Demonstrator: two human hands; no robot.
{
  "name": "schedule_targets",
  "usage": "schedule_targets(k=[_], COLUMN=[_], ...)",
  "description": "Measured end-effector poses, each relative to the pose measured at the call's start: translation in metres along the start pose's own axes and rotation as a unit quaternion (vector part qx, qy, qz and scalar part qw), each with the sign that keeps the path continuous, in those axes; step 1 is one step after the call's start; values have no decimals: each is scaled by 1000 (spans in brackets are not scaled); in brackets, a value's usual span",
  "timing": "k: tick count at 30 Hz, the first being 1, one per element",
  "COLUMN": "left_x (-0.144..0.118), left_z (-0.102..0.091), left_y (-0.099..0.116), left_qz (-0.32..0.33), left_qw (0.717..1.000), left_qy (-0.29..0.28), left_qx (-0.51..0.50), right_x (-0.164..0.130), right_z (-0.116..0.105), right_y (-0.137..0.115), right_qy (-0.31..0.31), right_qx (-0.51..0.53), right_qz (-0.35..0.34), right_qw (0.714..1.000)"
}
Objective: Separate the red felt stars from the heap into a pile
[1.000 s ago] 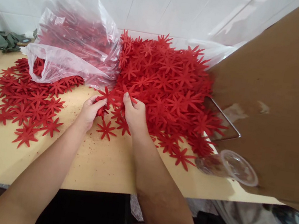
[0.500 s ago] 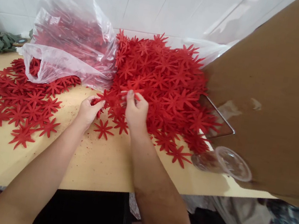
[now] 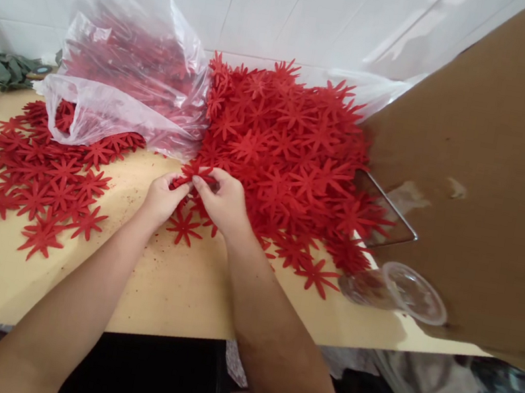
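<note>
My left hand (image 3: 164,199) is closed on a few red flower-shaped cutouts (image 3: 189,175), thumb on top. Right beside it, my right hand (image 3: 222,202) pinches the same small stack from the other side, its thumb near the left one. How many pieces lie between the fingers cannot be made out. Behind and to the right of my hands rises a large heap of red flower cutouts (image 3: 292,141) with narrow petals. One loose cutout (image 3: 184,229) lies flat on the table just below my hands.
A clear plastic bag (image 3: 133,67) full of red cutouts stands back left. In front of it spreads a smaller pile (image 3: 55,189). To the right are a big cardboard box (image 3: 500,162), a bent metal wire (image 3: 391,208) and a clear plastic cup (image 3: 392,289) on its side.
My right hand has come left and down from the heap with a red cutout, meeting my left hand at the small stack. The view has shifted slightly.
</note>
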State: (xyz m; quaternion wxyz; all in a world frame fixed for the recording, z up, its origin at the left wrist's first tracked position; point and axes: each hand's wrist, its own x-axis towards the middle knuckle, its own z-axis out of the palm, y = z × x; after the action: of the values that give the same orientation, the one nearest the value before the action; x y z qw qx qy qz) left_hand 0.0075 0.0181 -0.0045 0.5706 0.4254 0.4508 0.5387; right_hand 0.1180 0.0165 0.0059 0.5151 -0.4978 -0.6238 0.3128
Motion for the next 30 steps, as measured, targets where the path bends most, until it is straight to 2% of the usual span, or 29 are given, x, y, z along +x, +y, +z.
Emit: schedule_targets(k=[2, 6, 10, 13, 17, 20, 23, 27, 30], left_x=[0, 0, 0, -2, -3, -1, 1, 2, 0], left_z=[0, 0, 0, 0, 1, -1, -1, 1, 2], left_y=[-1, -3, -1, 2, 4, 3, 0, -4, -4], left_qz=[4, 5, 9, 5, -1, -6, -13, -7, -6], left_qw=[1000, 999, 999, 999, 998, 999, 999, 1000, 1000], left_qy=[-6, -41, -34, -34, -38, -1, 29, 7, 1], left_qx=[1, -3, -6, -30, -49, -40, -19, -21, -20], right_x=[0, 2, 2, 3, 3, 4, 3, 2, 3], right_z=[2, -4, -8, -7, -1, 2, 2, 1, -2], right_y=[3, 3, 1, 3, 8, 11, 11, 7, 6], right_qy=[-26, 10, 37, 53, 18, 3, 17, 47, 94], right_qx=[13, -20, -64, -57, -31, -7, -3, -26, -18], right_qz=[28, 36, 22, 28, 28, 5, 1, -3, -6], right_qw=[999, 999, 997, 997, 999, 1000, 1000, 999, 995])
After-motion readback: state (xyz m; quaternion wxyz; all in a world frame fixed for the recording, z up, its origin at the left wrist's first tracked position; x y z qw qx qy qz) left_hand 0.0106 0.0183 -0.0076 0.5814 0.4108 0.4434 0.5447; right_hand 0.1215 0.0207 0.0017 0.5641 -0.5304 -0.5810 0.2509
